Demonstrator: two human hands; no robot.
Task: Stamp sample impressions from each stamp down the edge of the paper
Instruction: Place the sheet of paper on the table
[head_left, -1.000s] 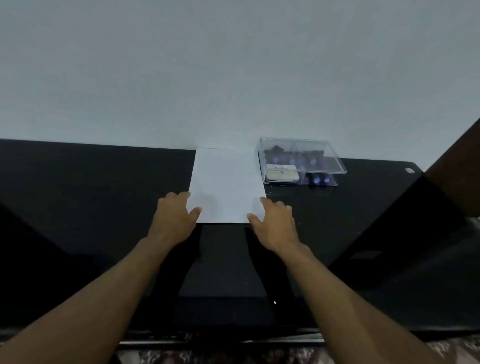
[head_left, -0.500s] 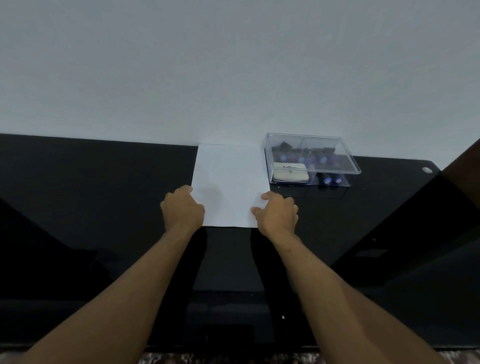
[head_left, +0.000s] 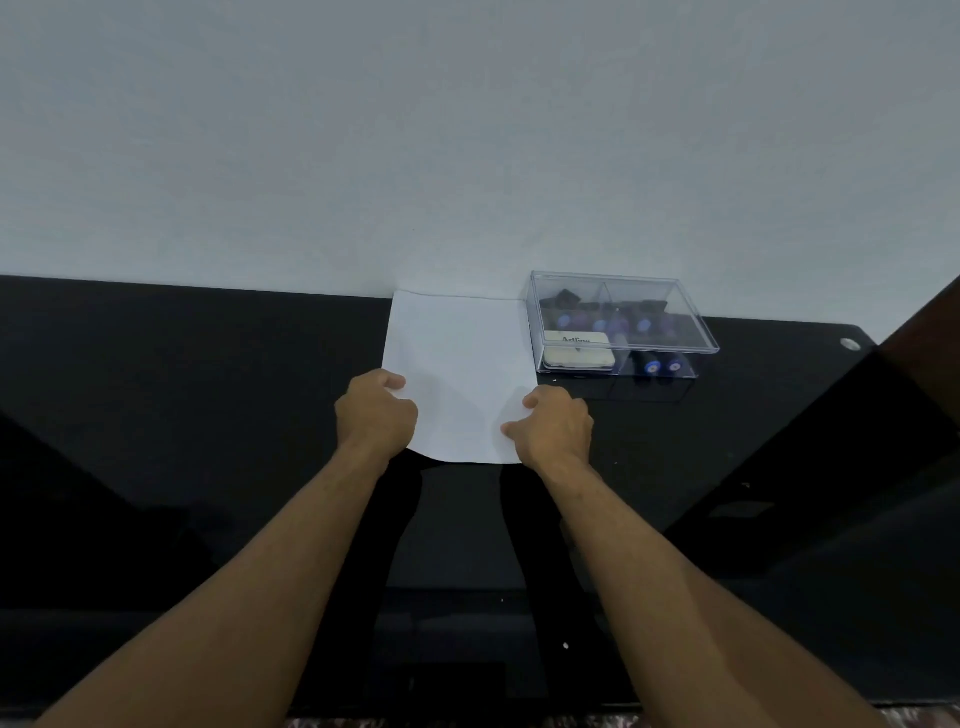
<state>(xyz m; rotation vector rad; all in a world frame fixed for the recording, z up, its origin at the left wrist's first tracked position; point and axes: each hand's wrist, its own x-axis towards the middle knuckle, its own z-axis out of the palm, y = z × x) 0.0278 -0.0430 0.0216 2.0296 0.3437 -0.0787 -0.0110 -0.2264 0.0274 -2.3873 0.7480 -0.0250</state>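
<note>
A blank white sheet of paper (head_left: 460, 364) lies on the black table, its far edge against the wall. My left hand (head_left: 375, 413) grips the sheet's near left corner with curled fingers. My right hand (head_left: 556, 426) grips the near right corner, thumb on top. The near edge of the sheet curves up slightly between them. To the right of the paper stands a clear plastic box (head_left: 621, 325) with its lid on. Inside it lie a cream ink pad (head_left: 577, 353) and several dark stamps with blue ends (head_left: 660, 364).
The glossy black table (head_left: 182, 415) runs along a plain pale wall (head_left: 467, 156). A small round metal fitting (head_left: 850, 343) sits at the table's far right corner. A dark brown edge (head_left: 930, 322) rises at the right.
Both hands went from lying flat on the paper's near corners to curling round them. The near edge of the sheet has lifted a little.
</note>
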